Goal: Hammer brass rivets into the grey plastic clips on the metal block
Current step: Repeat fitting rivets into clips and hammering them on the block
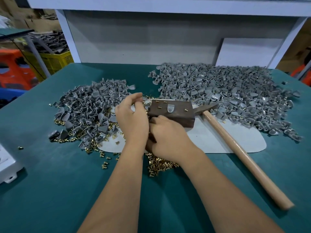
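A dark metal block stands on a pale grey mat at the table's middle. One grey plastic clip lies on its top, with a few loose brass rivets around it. My left hand is just left of the block, fingers curled at the edge of the left clip pile; what they hold is hidden. My right hand sits at the block's near left corner, fingers curled under, contents hidden. A hammer with a wooden handle lies to the right of the block, untouched.
A pile of grey clips lies left of the block and a larger one right and behind. Brass rivets are heaped under my wrists and scattered left. A white plastic part sits at the table's left edge.
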Available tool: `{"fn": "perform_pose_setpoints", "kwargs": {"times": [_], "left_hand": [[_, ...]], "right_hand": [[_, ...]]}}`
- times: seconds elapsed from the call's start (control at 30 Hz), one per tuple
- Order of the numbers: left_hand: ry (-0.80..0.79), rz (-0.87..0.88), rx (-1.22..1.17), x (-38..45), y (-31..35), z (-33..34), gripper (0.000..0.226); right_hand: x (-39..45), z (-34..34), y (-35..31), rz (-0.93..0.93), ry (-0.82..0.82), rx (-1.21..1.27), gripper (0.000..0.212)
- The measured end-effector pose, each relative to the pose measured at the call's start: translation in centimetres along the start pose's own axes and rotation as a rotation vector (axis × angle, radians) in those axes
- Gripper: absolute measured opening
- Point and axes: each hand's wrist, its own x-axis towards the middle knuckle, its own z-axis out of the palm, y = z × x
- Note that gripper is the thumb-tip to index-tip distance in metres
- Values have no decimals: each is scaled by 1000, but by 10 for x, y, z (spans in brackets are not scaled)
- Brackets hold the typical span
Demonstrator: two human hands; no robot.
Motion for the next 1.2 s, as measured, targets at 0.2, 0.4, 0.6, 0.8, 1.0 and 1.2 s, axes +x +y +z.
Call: {"fn": "perform_pose_setpoints", "kwargs": {"times": [0.2, 0.4, 0.6, 0.8, 1.0, 1.2], "left_hand": [[-22, -28, 1, -2, 1, 2, 39], [-17, -39, -68, -2, -2, 4, 35], [-81, -25, -85, -4, -1, 7, 30], [-234, 312, 235, -20, -5, 22, 26], [-342, 293, 461, -18, -11, 26, 17], [-357, 244, 393, -16, -9, 24, 21]], "right_hand": [[2, 4, -3, 70, -33, 76, 20], [0, 6, -2, 78, 12, 127, 16], [2, -1, 6, 195, 300, 224, 10], [2, -9, 32, 439, 667, 326, 9], [-1, -4, 47, 620, 650, 450, 12], [0, -4, 46, 561, 639, 439, 19]]}}
